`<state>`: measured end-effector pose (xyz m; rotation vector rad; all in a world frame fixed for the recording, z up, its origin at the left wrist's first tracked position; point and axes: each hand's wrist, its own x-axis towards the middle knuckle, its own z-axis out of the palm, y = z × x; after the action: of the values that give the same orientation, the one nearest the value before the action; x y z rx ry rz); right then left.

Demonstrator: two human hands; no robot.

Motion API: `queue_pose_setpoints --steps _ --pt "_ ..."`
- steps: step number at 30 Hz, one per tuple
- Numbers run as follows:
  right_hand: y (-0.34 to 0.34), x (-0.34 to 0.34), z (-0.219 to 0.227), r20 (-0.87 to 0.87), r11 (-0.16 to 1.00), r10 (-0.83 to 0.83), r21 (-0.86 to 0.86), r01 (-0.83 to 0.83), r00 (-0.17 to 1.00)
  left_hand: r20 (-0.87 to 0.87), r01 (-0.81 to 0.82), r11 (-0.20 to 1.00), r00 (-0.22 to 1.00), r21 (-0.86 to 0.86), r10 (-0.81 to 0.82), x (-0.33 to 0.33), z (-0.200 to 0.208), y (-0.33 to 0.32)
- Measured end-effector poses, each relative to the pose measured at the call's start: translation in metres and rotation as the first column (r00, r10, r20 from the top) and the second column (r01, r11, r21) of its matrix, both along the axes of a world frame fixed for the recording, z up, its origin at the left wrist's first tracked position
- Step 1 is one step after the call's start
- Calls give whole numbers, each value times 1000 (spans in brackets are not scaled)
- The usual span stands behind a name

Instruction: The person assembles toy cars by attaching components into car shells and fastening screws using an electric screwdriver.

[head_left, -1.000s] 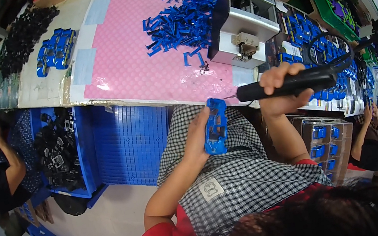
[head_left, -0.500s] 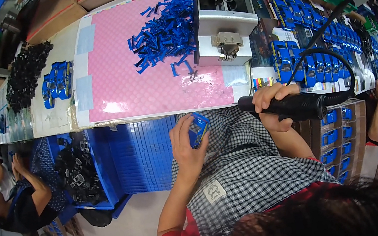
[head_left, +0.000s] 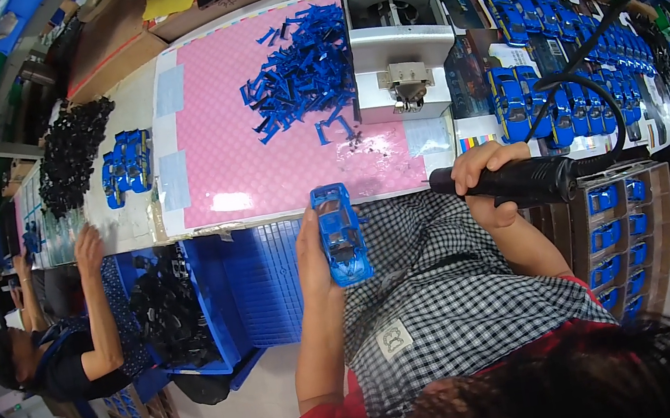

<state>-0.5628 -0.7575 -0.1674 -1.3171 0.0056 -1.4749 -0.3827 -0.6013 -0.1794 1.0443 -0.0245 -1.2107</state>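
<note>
My left hand [head_left: 312, 253] is closed around a blue toy car body [head_left: 344, 238], held lengthwise in front of the table's near edge with its roof side in view. My right hand [head_left: 486, 177] wraps round a black electric screwdriver [head_left: 536, 181], whose tip points left toward the car but stays apart from it. A black cable runs from the tool's right end up to the upper right. Beyond my hands, a heap of blue plastic parts [head_left: 299, 73] lies on the pink table mat [head_left: 242, 154]. Several small dark bits [head_left: 360, 145] lie on the mat near that heap.
A silver machine [head_left: 403, 47] stands at the heap's right. Rows of blue toy cars [head_left: 551, 97] fill the table's right side. To the left are more blue cars [head_left: 127, 168] and black parts [head_left: 73, 155]. A blue crate [head_left: 230, 297] stands below; a co-worker's arm [head_left: 94, 293] reaches to the table.
The car in my left hand has turned from a tilted, partly covered pose to lengthwise and fully in view. My right hand keeps its hold on the screwdriver. The left co-worker's arm has reached forward.
</note>
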Motion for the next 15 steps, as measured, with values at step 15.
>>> queue_pose_setpoints --steps 15 --pt "-2 4 -14 -119 996 -86 -24 84 989 992 -207 975 -113 -81 58 27 18 -42"
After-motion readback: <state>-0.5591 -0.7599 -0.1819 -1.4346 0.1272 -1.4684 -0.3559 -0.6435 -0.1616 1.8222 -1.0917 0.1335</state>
